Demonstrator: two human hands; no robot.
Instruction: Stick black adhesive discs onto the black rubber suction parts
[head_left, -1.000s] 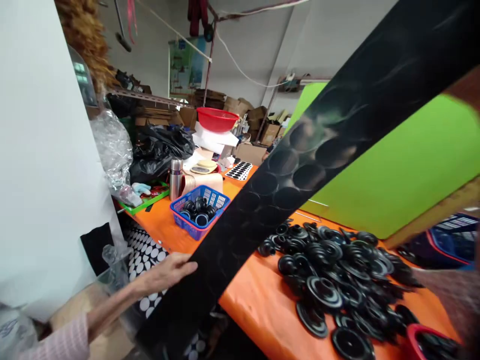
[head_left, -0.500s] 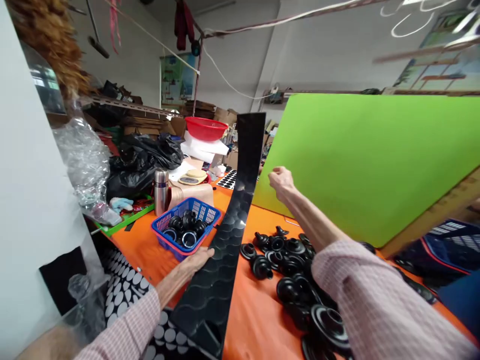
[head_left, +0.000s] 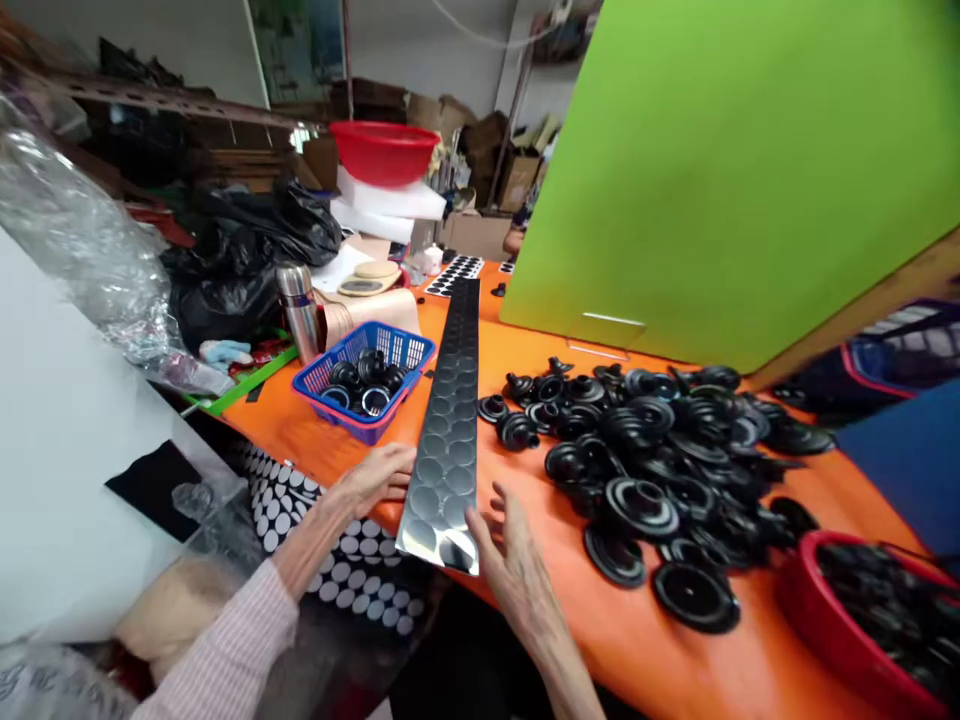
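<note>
Black strip (head_left: 450, 410): lay lengthwise on the orange table (head_left: 555, 530), rows of circles marked all over it, near end sitting right by the table's front edge and catching a bunch of glare.
Left hand (head_left: 375, 478): was pretty much open, palm down, fingers a bit bent, fingertips at the strip's left edge.
Right hand (head_left: 514, 560): open too, fingers spread and thumb up against the strip's right edge near the close end, nothing gripped.
Blue basket (head_left: 364, 380): sat just left of the strip with some round black pieces (head_left: 367, 375) in it.
Black parts (head_left: 660, 460): a big messy heap of ridged, disc-like bits, right of the strip.
Red tub (head_left: 832, 610): was at the near right corner, loaded with more dark stuff, couldn't make out what exactly.
Green board (head_left: 697, 190): stood up behind the heap.
Steel flask (head_left: 298, 312): was behind the basket, off to the left.
Red basin (head_left: 385, 155): perched on white blocks (head_left: 390, 200) farther back.
</note>
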